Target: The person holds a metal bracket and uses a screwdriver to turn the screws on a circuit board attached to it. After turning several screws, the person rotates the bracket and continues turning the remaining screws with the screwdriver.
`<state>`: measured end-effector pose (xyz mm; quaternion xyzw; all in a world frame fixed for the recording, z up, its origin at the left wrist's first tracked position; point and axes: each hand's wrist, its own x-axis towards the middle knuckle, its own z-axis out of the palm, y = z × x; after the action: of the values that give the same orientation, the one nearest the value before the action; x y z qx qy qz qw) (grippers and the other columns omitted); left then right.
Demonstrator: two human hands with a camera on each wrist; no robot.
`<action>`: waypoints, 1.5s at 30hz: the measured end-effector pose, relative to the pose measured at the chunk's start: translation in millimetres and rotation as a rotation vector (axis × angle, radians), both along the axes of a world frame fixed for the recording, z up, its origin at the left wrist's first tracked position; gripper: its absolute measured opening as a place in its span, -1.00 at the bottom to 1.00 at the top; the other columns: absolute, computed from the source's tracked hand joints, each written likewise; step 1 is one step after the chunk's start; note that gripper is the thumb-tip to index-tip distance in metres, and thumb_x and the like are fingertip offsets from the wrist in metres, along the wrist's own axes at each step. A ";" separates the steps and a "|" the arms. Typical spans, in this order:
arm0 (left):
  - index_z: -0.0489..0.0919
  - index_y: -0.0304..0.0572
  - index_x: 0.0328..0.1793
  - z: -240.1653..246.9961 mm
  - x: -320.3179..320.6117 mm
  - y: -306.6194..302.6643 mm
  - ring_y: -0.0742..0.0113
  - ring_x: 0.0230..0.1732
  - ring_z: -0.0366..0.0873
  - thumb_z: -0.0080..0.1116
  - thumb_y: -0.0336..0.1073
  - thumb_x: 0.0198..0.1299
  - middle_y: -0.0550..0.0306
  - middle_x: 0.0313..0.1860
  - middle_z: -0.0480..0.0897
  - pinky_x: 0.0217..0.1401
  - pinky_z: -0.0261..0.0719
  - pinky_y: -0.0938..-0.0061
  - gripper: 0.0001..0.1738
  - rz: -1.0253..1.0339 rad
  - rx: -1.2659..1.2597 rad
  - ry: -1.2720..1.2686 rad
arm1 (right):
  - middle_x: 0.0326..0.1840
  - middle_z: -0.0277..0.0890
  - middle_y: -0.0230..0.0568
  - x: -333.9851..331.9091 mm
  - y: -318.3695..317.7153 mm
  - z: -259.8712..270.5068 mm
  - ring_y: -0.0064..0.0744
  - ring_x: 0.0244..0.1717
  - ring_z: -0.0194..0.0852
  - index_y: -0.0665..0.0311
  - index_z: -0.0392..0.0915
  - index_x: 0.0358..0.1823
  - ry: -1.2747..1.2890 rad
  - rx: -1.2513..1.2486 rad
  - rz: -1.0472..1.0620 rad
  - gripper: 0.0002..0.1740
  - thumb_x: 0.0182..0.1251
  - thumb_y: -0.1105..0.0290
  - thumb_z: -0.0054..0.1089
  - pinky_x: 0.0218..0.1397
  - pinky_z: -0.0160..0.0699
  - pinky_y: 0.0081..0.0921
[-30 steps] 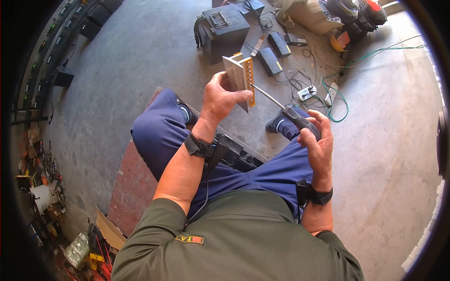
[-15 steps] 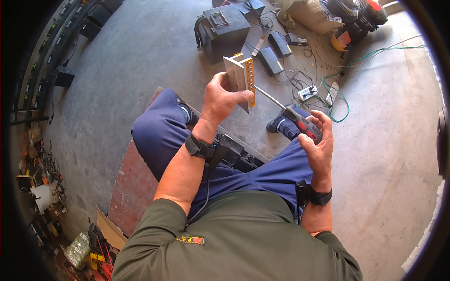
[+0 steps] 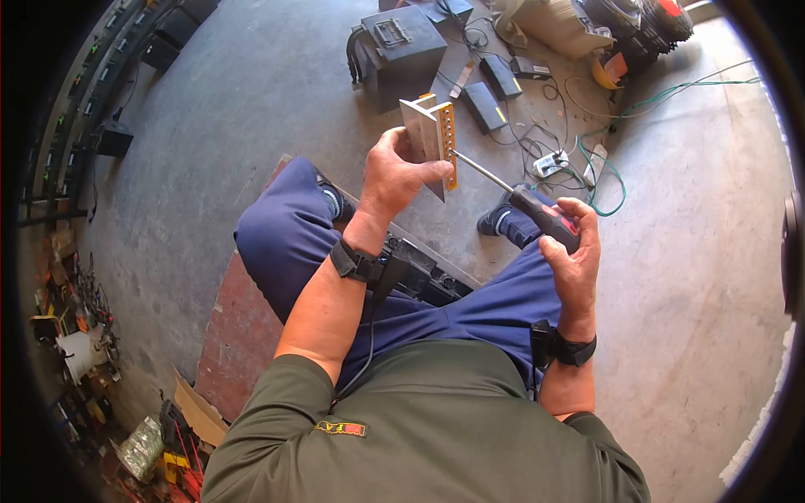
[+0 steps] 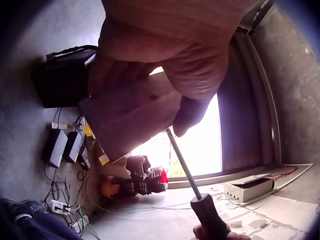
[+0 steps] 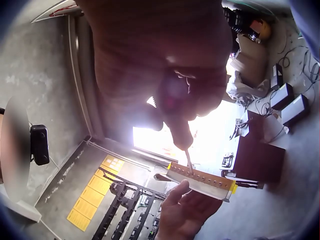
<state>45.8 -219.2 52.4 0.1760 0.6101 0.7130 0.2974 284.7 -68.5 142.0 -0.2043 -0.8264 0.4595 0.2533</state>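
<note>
My left hand (image 3: 394,178) grips a grey metal plate (image 3: 422,132), thumb on its near side and fingers behind. Along its right edge runs a yellow-orange strip (image 3: 449,126) with a row of small screws. My right hand (image 3: 575,267) holds a screwdriver (image 3: 537,213) by its black and red handle. The tip meets the strip among the screws, beside the left thumb. From the right wrist, the strip (image 5: 207,177) shows yellow ends, with the tip on its screw row. In the left wrist view, the plate hides the tip of the screwdriver (image 4: 184,162).
A black box (image 3: 402,50) stands on the floor ahead. Right of it lie dark power bricks (image 3: 484,109), tangled cables and a white power strip (image 3: 549,166). A black case (image 3: 432,281) sits between the person's legs. Assorted clutter (image 3: 138,448) lies at lower left.
The screwdriver handle has turned in the right hand, its red patches shifting in and out of sight. Left hand and plate hold still, and the tip stays at the same part of the strip.
</note>
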 end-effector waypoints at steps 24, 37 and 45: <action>0.43 -0.51 0.30 1.4 -1.0 0.0 0.22 0.15 0.66 0.65 -0.40 -0.09 -0.11 0.13 0.68 0.31 0.60 0.29 -0.17 0.004 0.005 -0.024 | -0.03 0.51 -0.22 -4.8 -11.6 12.9 -0.60 -0.31 0.52 0.31 0.40 0.32 -0.099 -0.387 -0.124 -0.49 0.46 0.29 0.34 -0.25 0.58 -0.66; 0.43 -0.51 0.30 0.7 -0.7 0.3 0.23 0.13 0.67 0.65 -0.39 -0.09 -0.10 0.11 0.69 0.30 0.61 0.29 -0.17 -0.003 0.028 -0.029 | -0.09 0.52 -0.26 -4.3 -6.2 11.4 -0.60 -0.25 0.52 0.32 0.38 0.36 -0.118 -0.441 -0.101 -0.49 0.46 0.38 0.28 -0.20 0.54 -0.64; 0.43 -0.51 0.30 -0.3 -1.1 -0.1 0.23 0.12 0.67 0.64 -0.41 -0.08 -0.10 0.10 0.69 0.30 0.61 0.29 -0.18 0.001 0.030 -0.025 | -0.11 0.51 -0.33 -0.1 -5.1 11.0 -0.63 -0.18 0.52 0.32 0.39 0.36 -0.162 -0.518 -0.151 -0.42 0.41 0.31 0.38 -0.13 0.51 -0.67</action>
<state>44.7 -219.2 52.1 0.1713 0.5959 0.7242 0.3020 284.6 -73.6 153.1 -0.3592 -0.6815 0.6173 0.1595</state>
